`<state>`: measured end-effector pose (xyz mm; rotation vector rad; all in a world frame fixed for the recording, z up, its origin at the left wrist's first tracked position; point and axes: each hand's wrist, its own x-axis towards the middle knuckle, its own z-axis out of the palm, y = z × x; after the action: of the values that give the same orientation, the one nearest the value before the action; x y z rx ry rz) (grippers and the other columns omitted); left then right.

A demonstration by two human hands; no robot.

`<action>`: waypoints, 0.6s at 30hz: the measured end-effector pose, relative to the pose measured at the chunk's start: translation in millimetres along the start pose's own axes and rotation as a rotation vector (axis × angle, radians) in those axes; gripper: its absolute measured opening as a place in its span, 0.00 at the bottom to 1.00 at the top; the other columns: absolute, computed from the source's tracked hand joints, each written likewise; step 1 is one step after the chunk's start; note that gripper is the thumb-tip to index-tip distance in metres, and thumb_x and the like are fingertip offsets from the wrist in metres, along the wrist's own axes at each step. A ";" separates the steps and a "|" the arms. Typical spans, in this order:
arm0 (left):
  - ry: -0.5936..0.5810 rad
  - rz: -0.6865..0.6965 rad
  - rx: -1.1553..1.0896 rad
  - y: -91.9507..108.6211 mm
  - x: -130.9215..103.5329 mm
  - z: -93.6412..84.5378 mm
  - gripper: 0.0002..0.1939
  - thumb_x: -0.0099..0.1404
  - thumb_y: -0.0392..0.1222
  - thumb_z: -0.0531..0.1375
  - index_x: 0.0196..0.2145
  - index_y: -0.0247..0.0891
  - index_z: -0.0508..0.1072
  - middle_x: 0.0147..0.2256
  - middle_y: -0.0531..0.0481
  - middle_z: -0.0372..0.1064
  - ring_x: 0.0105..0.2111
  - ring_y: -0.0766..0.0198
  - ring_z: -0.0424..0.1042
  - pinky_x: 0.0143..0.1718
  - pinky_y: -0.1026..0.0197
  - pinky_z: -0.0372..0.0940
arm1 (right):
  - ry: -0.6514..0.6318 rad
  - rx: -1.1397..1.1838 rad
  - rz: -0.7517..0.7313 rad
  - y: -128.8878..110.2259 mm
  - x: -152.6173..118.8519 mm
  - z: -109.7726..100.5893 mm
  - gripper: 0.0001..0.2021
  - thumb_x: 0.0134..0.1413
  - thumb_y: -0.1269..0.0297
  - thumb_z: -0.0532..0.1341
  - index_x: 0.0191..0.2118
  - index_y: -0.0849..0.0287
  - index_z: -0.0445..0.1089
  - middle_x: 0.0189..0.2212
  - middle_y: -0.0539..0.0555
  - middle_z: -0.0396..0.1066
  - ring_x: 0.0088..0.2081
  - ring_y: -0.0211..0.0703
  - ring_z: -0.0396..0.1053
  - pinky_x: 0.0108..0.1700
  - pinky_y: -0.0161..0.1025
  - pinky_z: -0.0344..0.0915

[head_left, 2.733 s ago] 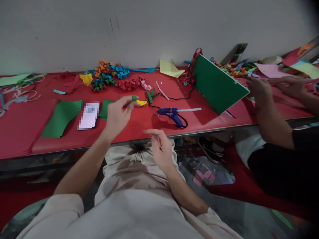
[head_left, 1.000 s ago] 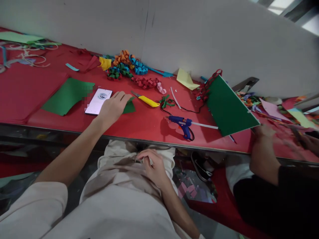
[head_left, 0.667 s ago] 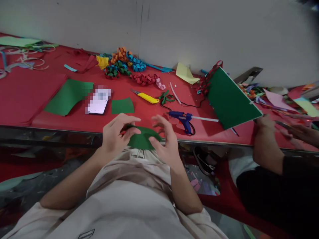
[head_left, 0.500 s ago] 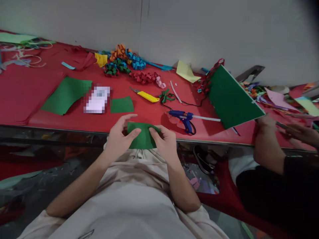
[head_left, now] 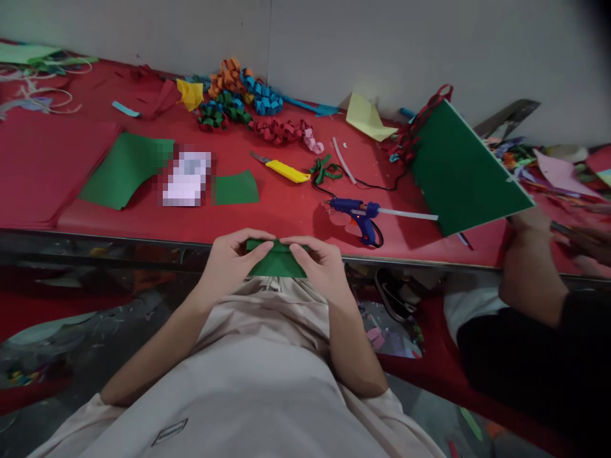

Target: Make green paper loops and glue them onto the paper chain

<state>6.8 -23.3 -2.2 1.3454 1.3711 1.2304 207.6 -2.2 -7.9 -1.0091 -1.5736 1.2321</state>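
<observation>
A small green paper sheet (head_left: 277, 264) is held between my two hands, just in front of the red table's near edge. Its upper edge is turned over toward me in a narrow fold. My left hand (head_left: 235, 257) pinches the left end of that fold, thumb on top and fingers behind. At the right end my right hand (head_left: 319, 261) grips it the same way, the fingertips of both hands almost meeting. Beyond them on the table lie another green paper piece (head_left: 235, 187), a yellow utility knife (head_left: 286, 170) and a blue glue gun (head_left: 356, 213) with a white glue stick.
Curled paper chains (head_left: 248, 95) lie toward the wall. A larger green sheet (head_left: 124, 168) and a pixelated pale rectangle (head_left: 188, 179) are at left. On the right, a co-worker's arm (head_left: 534, 267) reaches over the table beside a tilted green board (head_left: 468, 172).
The upper edge of the green paper has been folded over. My left fingers have closed in, and both hands now pinch the fold. The view has shifted slightly.
</observation>
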 end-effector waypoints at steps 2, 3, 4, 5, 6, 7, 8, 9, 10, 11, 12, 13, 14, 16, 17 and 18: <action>0.030 0.000 -0.006 -3.3 0.8 2.7 0.15 0.61 0.51 0.69 0.44 0.43 0.82 0.38 0.48 0.81 0.35 0.61 0.78 0.36 0.61 0.73 | 0.045 -0.007 0.021 -0.2 1.3 2.7 0.11 0.62 0.58 0.65 0.47 0.52 0.79 0.39 0.51 0.81 0.35 0.38 0.75 0.36 0.34 0.71; 0.040 -0.008 -0.017 -5.2 1.3 3.2 0.16 0.60 0.52 0.70 0.44 0.42 0.82 0.38 0.48 0.81 0.35 0.61 0.78 0.35 0.61 0.73 | 0.053 -0.002 0.038 -0.1 2.1 3.7 0.12 0.62 0.58 0.65 0.49 0.52 0.78 0.37 0.50 0.80 0.31 0.36 0.73 0.33 0.33 0.69; 0.049 -0.018 -0.025 -6.8 1.9 3.2 0.17 0.60 0.52 0.70 0.43 0.41 0.82 0.37 0.47 0.81 0.35 0.61 0.78 0.35 0.61 0.73 | 0.055 0.008 0.056 0.2 2.9 4.3 0.13 0.62 0.59 0.65 0.50 0.53 0.78 0.34 0.50 0.79 0.28 0.35 0.70 0.29 0.32 0.66; 0.051 -0.028 -0.028 -8.2 2.5 2.8 0.16 0.60 0.53 0.70 0.41 0.41 0.82 0.36 0.47 0.81 0.35 0.60 0.78 0.36 0.61 0.73 | 0.055 0.017 0.075 0.8 3.6 4.6 0.13 0.61 0.58 0.65 0.50 0.54 0.77 0.31 0.49 0.78 0.26 0.34 0.68 0.28 0.31 0.65; 0.050 -0.037 -0.026 -9.1 3.0 2.0 0.15 0.60 0.53 0.70 0.39 0.41 0.82 0.36 0.47 0.81 0.34 0.60 0.78 0.36 0.61 0.73 | 0.055 0.022 0.091 1.8 4.2 4.5 0.13 0.61 0.58 0.65 0.48 0.55 0.78 0.29 0.49 0.77 0.26 0.34 0.68 0.27 0.31 0.64; 0.047 -0.047 -0.024 -9.6 3.4 1.2 0.14 0.60 0.53 0.70 0.37 0.41 0.82 0.35 0.47 0.81 0.34 0.60 0.78 0.36 0.61 0.73 | 0.054 0.023 0.103 3.1 4.7 4.1 0.12 0.60 0.57 0.66 0.46 0.56 0.78 0.29 0.49 0.76 0.26 0.35 0.69 0.28 0.32 0.65; 0.043 -0.055 -0.021 -9.8 3.6 0.4 0.14 0.60 0.53 0.70 0.36 0.41 0.82 0.35 0.47 0.81 0.34 0.60 0.78 0.36 0.61 0.73 | 0.050 0.023 0.109 4.6 5.0 3.5 0.11 0.59 0.57 0.66 0.44 0.56 0.78 0.29 0.50 0.77 0.27 0.36 0.70 0.29 0.32 0.66; 0.040 -0.061 -0.017 -9.7 3.6 -0.2 0.13 0.60 0.53 0.70 0.36 0.41 0.82 0.34 0.47 0.81 0.34 0.60 0.78 0.35 0.61 0.73 | 0.044 0.020 0.113 6.2 5.3 2.8 0.10 0.59 0.57 0.67 0.42 0.56 0.79 0.31 0.51 0.78 0.29 0.37 0.71 0.30 0.33 0.68; 0.038 -0.066 -0.011 -9.6 3.5 -0.6 0.13 0.60 0.52 0.70 0.36 0.41 0.82 0.34 0.47 0.81 0.33 0.60 0.78 0.34 0.61 0.73 | 0.035 0.013 0.115 7.8 5.5 2.2 0.10 0.58 0.57 0.67 0.42 0.56 0.79 0.32 0.51 0.79 0.30 0.37 0.72 0.31 0.33 0.69; 0.038 -0.068 -0.004 -9.5 3.2 -0.7 0.13 0.60 0.52 0.70 0.36 0.41 0.82 0.34 0.47 0.81 0.33 0.60 0.78 0.34 0.61 0.73 | 0.025 0.003 0.115 9.1 5.7 1.6 0.10 0.59 0.57 0.66 0.43 0.56 0.79 0.33 0.51 0.79 0.31 0.38 0.73 0.33 0.34 0.69; 0.039 -0.067 0.003 -9.4 2.7 -0.6 0.13 0.60 0.52 0.70 0.36 0.41 0.82 0.34 0.47 0.81 0.33 0.60 0.78 0.34 0.61 0.73 | 0.017 -0.009 0.110 9.8 5.9 1.2 0.11 0.59 0.58 0.66 0.44 0.55 0.79 0.35 0.52 0.80 0.32 0.38 0.74 0.33 0.34 0.70; 0.040 -0.062 0.010 -9.4 2.2 -0.3 0.13 0.61 0.52 0.69 0.36 0.41 0.82 0.34 0.47 0.81 0.33 0.60 0.78 0.33 0.61 0.73 | 0.012 -0.029 0.100 10.0 6.1 1.2 0.11 0.59 0.57 0.66 0.44 0.55 0.79 0.36 0.52 0.80 0.32 0.38 0.74 0.34 0.34 0.70; 0.037 -0.054 0.019 -9.3 1.5 0.2 0.12 0.61 0.51 0.69 0.36 0.41 0.82 0.34 0.47 0.81 0.33 0.59 0.78 0.34 0.60 0.74 | 0.011 -0.057 0.087 9.6 6.4 1.5 0.11 0.59 0.57 0.66 0.45 0.55 0.79 0.37 0.52 0.81 0.33 0.39 0.75 0.35 0.34 0.70; 0.034 -0.026 0.037 -8.4 0.3 1.2 0.11 0.61 0.51 0.69 0.36 0.42 0.82 0.34 0.48 0.81 0.33 0.59 0.79 0.35 0.60 0.74 | 0.017 -0.134 0.048 7.0 7.2 3.2 0.11 0.59 0.56 0.67 0.42 0.55 0.80 0.36 0.52 0.81 0.33 0.39 0.74 0.36 0.35 0.70; 0.031 -0.010 0.048 -7.5 -0.1 1.6 0.10 0.61 0.50 0.69 0.36 0.42 0.82 0.34 0.48 0.81 0.33 0.59 0.79 0.35 0.59 0.75 | 0.026 -0.170 0.028 5.1 7.7 4.5 0.10 0.59 0.56 0.67 0.40 0.55 0.81 0.35 0.52 0.81 0.32 0.39 0.74 0.36 0.35 0.70; 0.023 0.002 0.061 -6.2 -0.2 1.9 0.10 0.61 0.50 0.69 0.36 0.43 0.82 0.34 0.48 0.81 0.33 0.59 0.79 0.35 0.59 0.75 | 0.034 -0.198 0.011 3.0 8.2 5.9 0.09 0.59 0.56 0.67 0.38 0.55 0.81 0.34 0.51 0.81 0.32 0.39 0.74 0.36 0.35 0.69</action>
<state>7.6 -23.0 -8.6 1.3788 1.4333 1.2176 199.8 4.5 -10.4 -1.1588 -1.6905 1.0756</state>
